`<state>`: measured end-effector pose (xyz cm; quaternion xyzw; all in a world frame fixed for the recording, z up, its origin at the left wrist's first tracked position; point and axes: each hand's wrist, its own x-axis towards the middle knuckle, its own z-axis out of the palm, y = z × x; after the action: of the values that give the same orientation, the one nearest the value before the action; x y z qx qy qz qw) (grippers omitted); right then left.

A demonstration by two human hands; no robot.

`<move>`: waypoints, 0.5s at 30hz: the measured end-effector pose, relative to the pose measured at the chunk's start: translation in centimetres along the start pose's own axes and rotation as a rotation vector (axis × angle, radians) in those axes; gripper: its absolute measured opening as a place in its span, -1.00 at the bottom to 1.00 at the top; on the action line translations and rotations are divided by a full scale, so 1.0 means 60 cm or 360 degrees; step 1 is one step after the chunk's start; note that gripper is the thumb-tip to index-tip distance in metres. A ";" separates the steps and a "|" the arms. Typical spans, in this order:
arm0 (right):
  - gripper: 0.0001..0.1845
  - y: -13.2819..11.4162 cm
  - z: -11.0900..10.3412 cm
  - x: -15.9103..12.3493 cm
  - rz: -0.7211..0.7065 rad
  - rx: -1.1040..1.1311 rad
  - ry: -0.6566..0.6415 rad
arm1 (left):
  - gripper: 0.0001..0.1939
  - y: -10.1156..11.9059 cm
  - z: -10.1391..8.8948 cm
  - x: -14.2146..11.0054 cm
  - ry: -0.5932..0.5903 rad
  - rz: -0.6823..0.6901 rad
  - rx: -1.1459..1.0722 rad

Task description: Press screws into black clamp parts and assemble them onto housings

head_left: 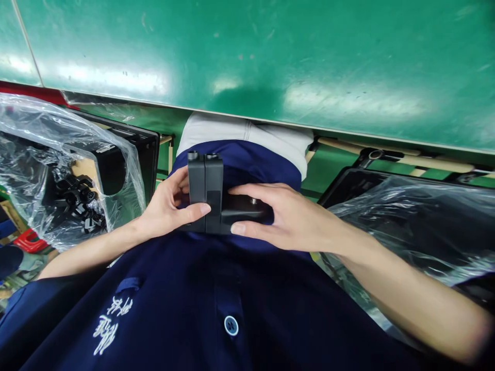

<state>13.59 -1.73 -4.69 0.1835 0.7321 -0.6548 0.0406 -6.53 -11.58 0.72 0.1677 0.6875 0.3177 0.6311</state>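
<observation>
Two black upright blocks point(205, 185) stand side by side over my lap, each with a round knob at its top. My left hand point(174, 202) wraps them from the left, its thumb across the front face. Against their right side lies a black flat-sided piece point(243, 211) with a small metal stud on it. Around that piece my right hand point(290, 214) closes, thumb in front and fingers behind. Whether the blocks and the piece are joined cannot be made out. The undersides and several fingertips are hidden.
A green tabletop point(247, 56) spans the far side, its near edge just beyond my lap. To the left, a black crate lined with clear plastic point(127, 154) holds small black parts point(79, 198). Another plastic-covered black crate point(410, 221) is on the right, near my forearm.
</observation>
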 end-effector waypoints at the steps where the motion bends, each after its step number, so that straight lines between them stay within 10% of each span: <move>1: -0.53 -0.002 -0.001 0.006 0.0069 -0.0013 -0.0053 | -0.55 0.001 0.001 0.000 -0.0019 0.0003 0.0023; 9: -0.55 -0.037 0.022 0.028 0.0303 -0.0582 -0.0077 | -0.64 -0.021 -0.005 0.008 0.0029 -0.0121 -0.0013; 15: -0.60 -0.029 0.002 0.032 0.0326 -0.0158 -0.0243 | -0.59 -0.017 0.002 0.001 -0.0004 0.0038 0.0025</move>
<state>11.25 -1.56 -3.64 0.2048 0.7358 -0.6221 0.1719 -6.21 -12.30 0.01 0.1813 0.6870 0.3195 0.6269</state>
